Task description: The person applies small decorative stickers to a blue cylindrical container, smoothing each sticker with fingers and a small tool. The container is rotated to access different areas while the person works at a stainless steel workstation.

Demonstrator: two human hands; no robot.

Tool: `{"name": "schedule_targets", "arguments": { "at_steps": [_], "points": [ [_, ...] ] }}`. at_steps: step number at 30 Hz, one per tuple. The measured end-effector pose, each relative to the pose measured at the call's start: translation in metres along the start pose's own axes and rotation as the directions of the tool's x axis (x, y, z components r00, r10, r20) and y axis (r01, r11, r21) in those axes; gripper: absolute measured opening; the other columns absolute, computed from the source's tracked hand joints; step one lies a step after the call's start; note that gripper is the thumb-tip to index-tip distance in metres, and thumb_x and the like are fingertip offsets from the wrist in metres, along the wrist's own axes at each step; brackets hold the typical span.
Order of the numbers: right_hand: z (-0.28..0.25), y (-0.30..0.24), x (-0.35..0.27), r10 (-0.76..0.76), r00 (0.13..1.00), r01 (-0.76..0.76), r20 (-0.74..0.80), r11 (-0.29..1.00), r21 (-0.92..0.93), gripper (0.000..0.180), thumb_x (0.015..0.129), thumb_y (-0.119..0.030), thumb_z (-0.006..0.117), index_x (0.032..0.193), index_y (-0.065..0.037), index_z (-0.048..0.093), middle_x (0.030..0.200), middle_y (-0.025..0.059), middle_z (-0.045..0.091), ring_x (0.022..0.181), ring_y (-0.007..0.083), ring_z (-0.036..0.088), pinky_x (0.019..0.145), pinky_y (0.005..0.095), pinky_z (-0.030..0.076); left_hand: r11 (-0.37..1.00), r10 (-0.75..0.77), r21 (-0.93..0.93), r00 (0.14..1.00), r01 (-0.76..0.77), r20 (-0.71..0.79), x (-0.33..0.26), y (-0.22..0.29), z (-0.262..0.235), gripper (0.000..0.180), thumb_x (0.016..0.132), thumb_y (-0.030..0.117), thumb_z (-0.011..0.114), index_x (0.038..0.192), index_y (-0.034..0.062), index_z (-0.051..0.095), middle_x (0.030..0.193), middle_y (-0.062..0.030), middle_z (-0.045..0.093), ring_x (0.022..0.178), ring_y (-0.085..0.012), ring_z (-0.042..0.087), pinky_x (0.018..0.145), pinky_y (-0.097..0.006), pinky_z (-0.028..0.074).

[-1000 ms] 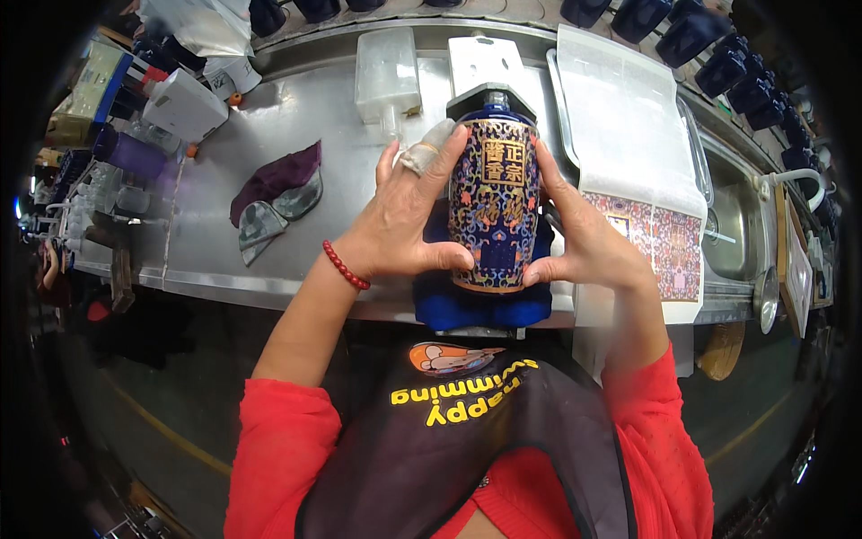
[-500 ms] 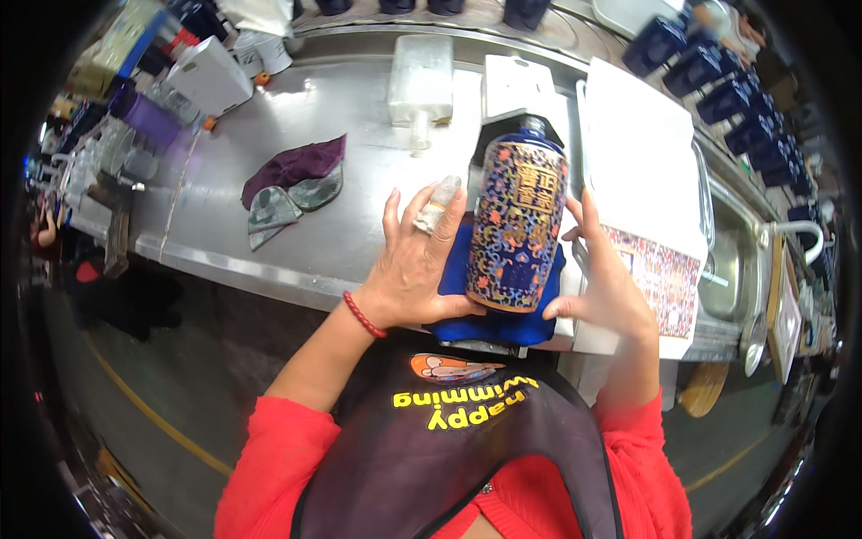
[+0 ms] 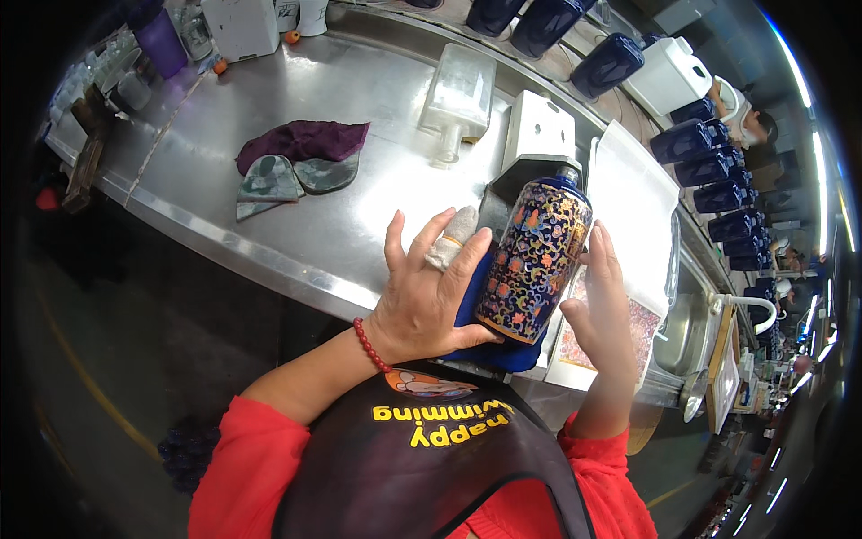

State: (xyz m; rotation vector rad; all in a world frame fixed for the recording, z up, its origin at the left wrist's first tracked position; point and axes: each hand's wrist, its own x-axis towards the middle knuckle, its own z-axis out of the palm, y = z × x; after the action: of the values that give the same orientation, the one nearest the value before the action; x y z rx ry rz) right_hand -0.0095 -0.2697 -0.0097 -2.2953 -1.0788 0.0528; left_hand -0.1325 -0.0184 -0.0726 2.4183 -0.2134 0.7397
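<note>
The patterned bottle (image 3: 536, 260) points neck-first away and rightward, long axis slanting.

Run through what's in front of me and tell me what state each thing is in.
Patterned bottle: laid back, neck pointing away.
Left hand: open, fingers spread, beside the bottle.
Right hand: open, at the bottle's other side, blurred.
Clear bottle: lying down.
Purple cloth: crumpled.
Patterned sheet: flat, partly hidden.

One patterned bottle (image 3: 536, 260), one clear bottle (image 3: 460, 90), one purple cloth (image 3: 305, 144), one beaded bracelet (image 3: 365, 345), two orange balls (image 3: 292, 37)
</note>
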Motion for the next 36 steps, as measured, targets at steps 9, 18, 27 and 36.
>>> {"name": "schedule_targets", "arguments": {
  "at_steps": [9,18,27,36],
  "points": [
    [-0.014,-0.039,0.028,-0.008,0.999,0.018,0.038,0.965,-0.263,0.075,0.092,-0.038,0.075,0.154,-0.004,0.049,0.161,0.031,0.033,0.113,0.0359,0.055,0.102,0.0464,0.048,1.0,0.027,0.01,1.0,-0.027,0.007,0.002,0.004,-0.003,0.105,0.07,0.071,0.077,0.14,-0.0049,0.058,0.117,-0.0191,0.069,0.132,-0.035,0.05,0.113,-0.078,0.014],
    [-0.014,-0.055,0.05,0.056,0.996,-0.029,0.062,0.928,-0.372,0.069,0.085,-0.024,0.082,0.148,-0.011,0.058,0.159,0.0298,0.036,0.117,0.0414,0.055,0.1,0.0483,0.05,0.897,-0.113,-0.421,0.991,0.131,0.068,0.001,0.016,0.005,0.061,0.102,0.051,0.057,0.152,0.0167,0.055,0.146,-0.0281,0.053,0.14,-0.0447,0.046,0.118,-0.07,0.01],
    [-0.021,-0.067,0.068,0.034,0.994,0.019,0.105,0.888,-0.459,0.063,0.085,-0.03,0.08,0.143,-0.014,0.061,0.158,0.0248,0.037,0.118,0.0413,0.054,0.102,0.0507,0.046,0.917,-0.128,-0.374,0.99,0.139,0.053,0.001,0.019,0.011,0.06,0.101,0.045,0.06,0.153,0.0166,0.054,0.138,-0.0238,0.059,0.135,-0.0422,0.047,0.116,-0.072,0.012],
    [-0.021,-0.071,0.084,0.013,0.992,0.051,0.125,0.868,-0.494,0.055,0.084,-0.027,0.081,0.134,-0.012,0.066,0.152,0.0217,0.043,0.12,0.0417,0.053,0.101,0.0506,0.046,0.907,-0.128,-0.397,0.99,0.142,0.063,0.003,0.019,0.011,0.061,0.099,0.046,0.062,0.149,0.0112,0.057,0.144,-0.0285,0.054,0.135,-0.0444,0.049,0.115,-0.072,0.013]
  ]
}}
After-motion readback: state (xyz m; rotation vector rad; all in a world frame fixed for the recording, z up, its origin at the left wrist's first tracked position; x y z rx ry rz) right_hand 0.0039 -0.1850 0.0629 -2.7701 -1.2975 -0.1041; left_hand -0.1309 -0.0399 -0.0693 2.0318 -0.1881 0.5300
